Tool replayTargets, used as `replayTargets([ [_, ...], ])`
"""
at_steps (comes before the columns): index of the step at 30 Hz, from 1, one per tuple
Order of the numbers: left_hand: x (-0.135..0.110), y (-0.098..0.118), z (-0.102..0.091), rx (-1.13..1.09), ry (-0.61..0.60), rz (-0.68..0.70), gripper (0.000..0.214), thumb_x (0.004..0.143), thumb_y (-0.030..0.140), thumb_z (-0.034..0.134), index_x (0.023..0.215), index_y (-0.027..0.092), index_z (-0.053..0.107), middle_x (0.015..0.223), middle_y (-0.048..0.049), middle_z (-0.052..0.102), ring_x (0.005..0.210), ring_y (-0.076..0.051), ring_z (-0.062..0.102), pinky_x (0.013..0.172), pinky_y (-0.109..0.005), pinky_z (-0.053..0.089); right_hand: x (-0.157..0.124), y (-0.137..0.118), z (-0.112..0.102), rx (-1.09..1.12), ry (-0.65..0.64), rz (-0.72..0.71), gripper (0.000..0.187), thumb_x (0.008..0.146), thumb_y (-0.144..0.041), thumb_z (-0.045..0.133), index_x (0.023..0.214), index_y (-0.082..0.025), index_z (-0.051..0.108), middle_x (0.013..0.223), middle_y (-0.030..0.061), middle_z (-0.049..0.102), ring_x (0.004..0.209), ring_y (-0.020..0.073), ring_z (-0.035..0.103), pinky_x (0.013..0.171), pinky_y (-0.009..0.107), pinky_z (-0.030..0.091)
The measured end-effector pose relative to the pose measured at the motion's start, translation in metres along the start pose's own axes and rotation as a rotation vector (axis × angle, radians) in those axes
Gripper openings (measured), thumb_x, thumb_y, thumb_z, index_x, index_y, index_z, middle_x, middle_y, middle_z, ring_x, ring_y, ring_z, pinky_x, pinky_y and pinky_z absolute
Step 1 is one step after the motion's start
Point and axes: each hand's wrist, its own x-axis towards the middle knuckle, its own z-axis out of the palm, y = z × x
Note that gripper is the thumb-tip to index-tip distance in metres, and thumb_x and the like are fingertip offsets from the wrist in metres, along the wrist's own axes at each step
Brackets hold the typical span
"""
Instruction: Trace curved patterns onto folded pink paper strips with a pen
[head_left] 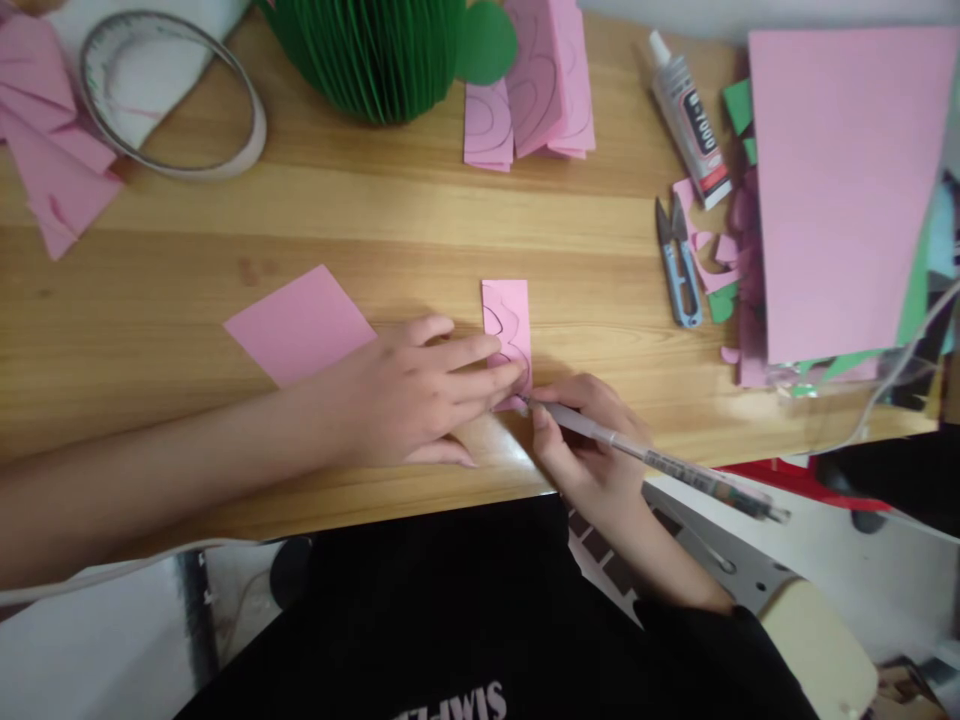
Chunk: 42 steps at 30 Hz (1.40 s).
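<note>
A small folded pink paper strip [508, 318] with a curved pen line on it lies near the front edge of the wooden table [420, 230]. My left hand [416, 390] lies flat with fingers stretched out, pressing the strip's lower end. My right hand [589, 440] is pinched round a clear pen [660, 463], whose tip touches the strip's bottom edge. A plain pink paper square [296, 325] lies just left of my left hand.
A green honeycomb paper shape [382, 55] and a stack of marked pink strips [532, 90] stand at the back. A tape roll [172, 95] and pink sheets [52, 150] are back left. Glue tube [690, 115], blue snips [679, 265], scraps and a large pink sheet pile [847, 180] sit right.
</note>
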Motion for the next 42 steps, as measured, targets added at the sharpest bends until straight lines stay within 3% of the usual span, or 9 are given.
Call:
replayTargets([
  [10,0.0000,0.0009,-0.0006,0.028,-0.028,-0.009,0.055,0.093,0.059,0.054,0.127,0.017,0.059,0.142,-0.0048,0.059,0.126,-0.025,0.050,0.094,-0.040,0.036,0.0016,-0.0018,-0.0010,-0.010,-0.032,-0.039,0.008,0.087,-0.014,0.062,0.092,-0.019,0.065,0.079,0.0020,0.073,0.071,0.0162,0.066,0.067,0.033,0.052],
  [14,0.0000,0.0003,-0.0012,0.006,-0.012,-0.002,0.054,0.094,0.057,0.054,0.126,0.014,0.059,0.141,-0.0057,0.060,0.125,-0.026,0.051,0.094,-0.039,0.035,0.0011,-0.0018,-0.0020,0.002,-0.025,-0.001,0.008,0.087,-0.015,0.062,0.093,-0.019,0.066,0.080,0.0026,0.072,0.071,0.0164,0.066,0.065,0.033,0.052],
  [23,-0.0002,-0.0017,-0.0002,-0.059,0.003,-0.020,0.048,0.096,0.056,0.051,0.118,0.015,0.063,0.136,-0.0063,0.064,0.123,-0.027,0.053,0.094,-0.040,0.035,0.0033,-0.0031,0.0012,0.004,-0.070,-0.084,0.009,0.088,-0.015,0.062,0.094,-0.021,0.065,0.084,0.0016,0.075,0.078,0.0178,0.069,0.072,0.036,0.052],
  [30,-0.0015,-0.0011,0.0001,-0.120,-0.037,-0.055,0.047,0.095,0.053,0.051,0.128,0.020,0.057,0.144,-0.0032,0.058,0.129,-0.026,0.050,0.101,-0.041,0.035,0.0037,-0.0020,-0.0008,0.002,-0.050,-0.057,0.008,0.087,-0.016,0.062,0.093,-0.021,0.064,0.080,0.0007,0.075,0.074,0.0180,0.068,0.068,0.035,0.052],
  [42,-0.0006,-0.0021,-0.0005,-0.120,-0.050,-0.050,0.044,0.094,0.053,0.053,0.124,0.022,0.063,0.142,-0.0024,0.059,0.128,-0.028,0.048,0.101,-0.043,0.035,0.0028,-0.0023,0.0016,0.016,-0.062,-0.089,0.012,0.087,-0.015,0.064,0.096,-0.022,0.066,0.083,0.0009,0.076,0.076,0.0180,0.069,0.071,0.036,0.052],
])
